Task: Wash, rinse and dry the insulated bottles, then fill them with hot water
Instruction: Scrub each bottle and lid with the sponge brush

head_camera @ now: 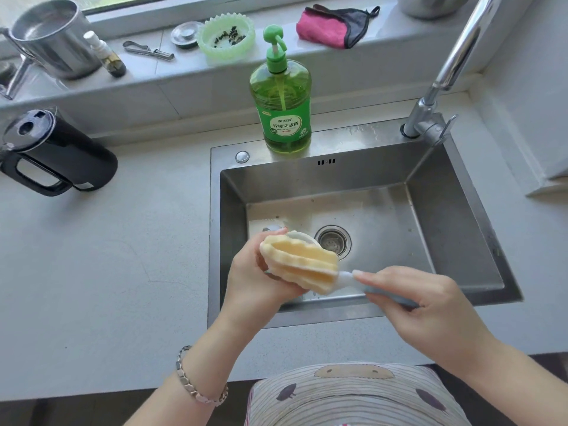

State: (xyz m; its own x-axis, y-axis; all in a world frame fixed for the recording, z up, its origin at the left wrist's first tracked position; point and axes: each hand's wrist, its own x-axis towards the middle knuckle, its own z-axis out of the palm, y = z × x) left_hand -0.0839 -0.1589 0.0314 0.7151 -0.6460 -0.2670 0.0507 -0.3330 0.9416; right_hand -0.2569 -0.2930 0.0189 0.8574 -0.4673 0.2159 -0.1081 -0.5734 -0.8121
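My right hand [430, 305] grips the brush [301, 261]; my left hand [258, 273] holds a white part [302, 238] against its sponge. I judge washing underway; rinsing, drying, filling remain.

A home kitchen: beyond the fingers [378, 279] lies a stainless steel sink [307, 179] with faucet [455, 56] and green dish-soap pump bottle [281, 103], a black electric kettle [61, 152] far left on the surface [107, 256].
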